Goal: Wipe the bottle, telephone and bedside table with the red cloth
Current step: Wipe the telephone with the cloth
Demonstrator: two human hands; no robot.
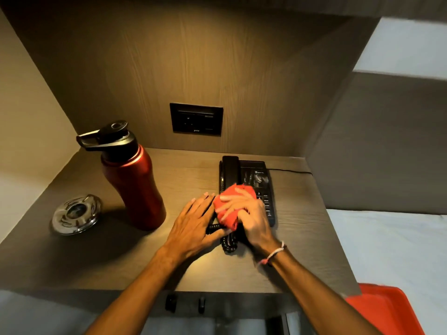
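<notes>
A black telephone (251,176) lies on the wooden bedside table (96,262), right of centre, its coiled cord (228,245) trailing toward me. My right hand (251,221) presses a bunched red cloth (227,209) onto the phone's near half, over the handset and keypad. My left hand (193,226) lies flat with fingers spread against the phone's left side, touching the cord. A red metal bottle (135,189) with a black flip cap stands upright to the left of the phone, apart from both hands.
A round glass ashtray (76,213) sits at the table's left. A black socket plate (196,118) is set in the wooden back panel. The phone's line runs off to the right. A bed with a white sheet (391,250) and a red tray (387,310) lie at the right.
</notes>
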